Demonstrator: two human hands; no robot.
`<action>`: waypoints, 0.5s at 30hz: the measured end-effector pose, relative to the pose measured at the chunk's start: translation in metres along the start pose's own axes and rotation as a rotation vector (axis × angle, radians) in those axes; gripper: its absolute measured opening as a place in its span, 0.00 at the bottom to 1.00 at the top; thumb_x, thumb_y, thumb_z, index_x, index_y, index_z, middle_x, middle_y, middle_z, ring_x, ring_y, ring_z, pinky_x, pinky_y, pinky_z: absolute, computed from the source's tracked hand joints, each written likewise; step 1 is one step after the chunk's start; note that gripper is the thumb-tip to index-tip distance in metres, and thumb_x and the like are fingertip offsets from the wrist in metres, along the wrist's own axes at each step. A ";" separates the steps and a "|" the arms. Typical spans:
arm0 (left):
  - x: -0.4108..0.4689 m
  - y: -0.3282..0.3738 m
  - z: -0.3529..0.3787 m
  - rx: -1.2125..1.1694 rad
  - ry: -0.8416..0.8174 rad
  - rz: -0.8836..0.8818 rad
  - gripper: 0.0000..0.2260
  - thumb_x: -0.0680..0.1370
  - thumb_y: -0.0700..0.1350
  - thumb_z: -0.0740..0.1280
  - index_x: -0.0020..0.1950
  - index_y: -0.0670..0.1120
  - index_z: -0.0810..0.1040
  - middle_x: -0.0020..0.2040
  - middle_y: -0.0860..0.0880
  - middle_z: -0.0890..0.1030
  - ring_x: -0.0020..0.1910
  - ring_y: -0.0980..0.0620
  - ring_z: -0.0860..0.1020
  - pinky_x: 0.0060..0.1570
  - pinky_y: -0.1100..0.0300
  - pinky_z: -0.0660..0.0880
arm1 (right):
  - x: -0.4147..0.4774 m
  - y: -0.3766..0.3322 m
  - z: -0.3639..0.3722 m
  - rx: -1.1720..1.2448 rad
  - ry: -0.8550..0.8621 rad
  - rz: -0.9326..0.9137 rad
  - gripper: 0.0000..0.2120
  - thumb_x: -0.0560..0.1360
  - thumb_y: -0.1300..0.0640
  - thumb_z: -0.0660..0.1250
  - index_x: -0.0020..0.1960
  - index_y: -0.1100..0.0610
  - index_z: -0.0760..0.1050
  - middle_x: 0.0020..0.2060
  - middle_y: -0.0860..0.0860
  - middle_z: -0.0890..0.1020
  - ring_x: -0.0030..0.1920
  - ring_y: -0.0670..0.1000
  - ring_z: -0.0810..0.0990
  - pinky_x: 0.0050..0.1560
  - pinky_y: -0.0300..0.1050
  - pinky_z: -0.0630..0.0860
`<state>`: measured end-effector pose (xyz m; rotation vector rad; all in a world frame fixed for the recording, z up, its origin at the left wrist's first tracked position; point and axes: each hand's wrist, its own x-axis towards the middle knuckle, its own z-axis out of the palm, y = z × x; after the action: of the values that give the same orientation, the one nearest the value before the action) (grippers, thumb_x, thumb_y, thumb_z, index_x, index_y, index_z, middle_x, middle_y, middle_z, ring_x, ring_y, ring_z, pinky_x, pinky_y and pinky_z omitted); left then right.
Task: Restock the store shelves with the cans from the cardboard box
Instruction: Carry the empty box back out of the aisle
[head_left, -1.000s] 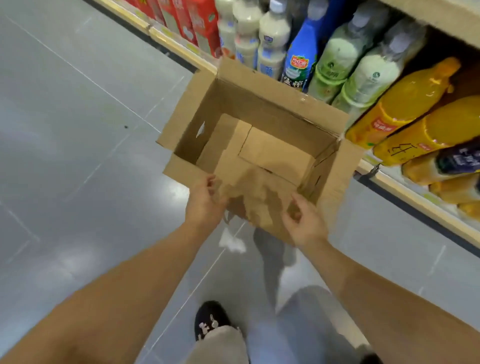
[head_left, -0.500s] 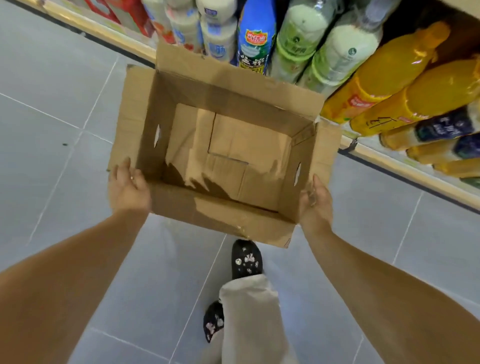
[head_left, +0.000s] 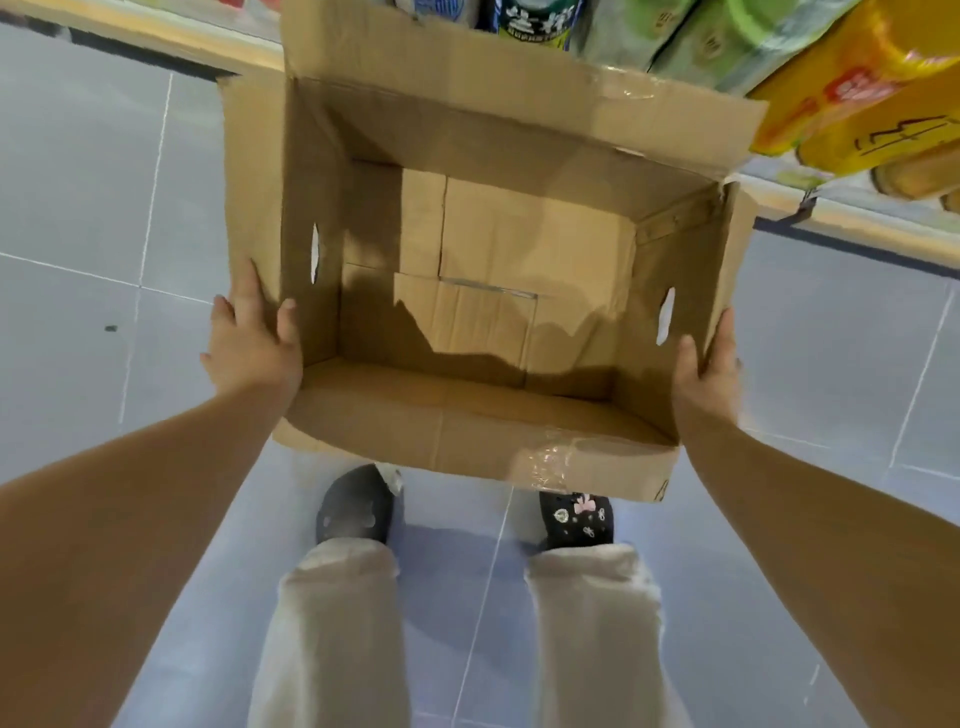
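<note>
head view: looking straight down past both forearms at a box held over grey floor tiles (head_left: 78, 197).
left side: left hand (head_left: 254, 340) pressed flat on the outer left flap of the cardboard box (head_left: 467, 431), fingers (head_left: 249, 291) spread and open, thumb at the wall's top edge.
middle: box open at the top, all four flaps folded out; a slot handle cut in each side wall.
box contents: only bare bottom flaps show, partly shadowed; no cans visible.
below box: two dark clogs (head_left: 356, 509) and pale trouser legs (head_left: 332, 623) on the floor.
right side: right hand (head_left: 709, 374) clasps the box's right wall, fingers outside, thumb inside.
top edge: shelf (head_left: 857, 208) with green bottles (head_left: 691, 36) and yellow-orange bottles (head_left: 852, 93), just beyond the box's far flap.
change: half a second ago the box sat tilted and further left; it is now squarer and nearer the camera, with both feet showing.
</note>
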<state>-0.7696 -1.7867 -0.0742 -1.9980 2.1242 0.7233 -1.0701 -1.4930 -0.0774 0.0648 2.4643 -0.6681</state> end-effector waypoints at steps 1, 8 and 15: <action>0.003 -0.001 -0.002 0.016 -0.004 0.011 0.25 0.79 0.58 0.52 0.75 0.59 0.50 0.68 0.40 0.68 0.65 0.36 0.68 0.65 0.40 0.63 | -0.006 0.004 0.005 0.049 0.010 0.018 0.26 0.79 0.42 0.52 0.75 0.38 0.48 0.69 0.51 0.67 0.55 0.48 0.68 0.59 0.44 0.64; 0.030 -0.002 -0.041 0.075 -0.107 0.171 0.23 0.79 0.57 0.48 0.74 0.62 0.50 0.60 0.41 0.76 0.55 0.36 0.75 0.53 0.45 0.70 | -0.068 0.023 0.025 0.210 0.168 0.099 0.24 0.80 0.41 0.53 0.75 0.42 0.56 0.69 0.49 0.71 0.67 0.52 0.70 0.60 0.37 0.60; 0.001 0.028 -0.117 0.183 -0.254 0.423 0.22 0.80 0.58 0.47 0.71 0.69 0.42 0.59 0.41 0.76 0.53 0.37 0.76 0.50 0.48 0.70 | -0.170 0.032 -0.027 0.308 0.274 0.155 0.22 0.81 0.47 0.51 0.75 0.42 0.56 0.70 0.46 0.69 0.69 0.52 0.67 0.63 0.36 0.59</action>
<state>-0.7710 -1.8378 0.0347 -1.3019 2.3731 0.7574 -0.9374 -1.4353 0.0206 0.4908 2.5552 -1.0208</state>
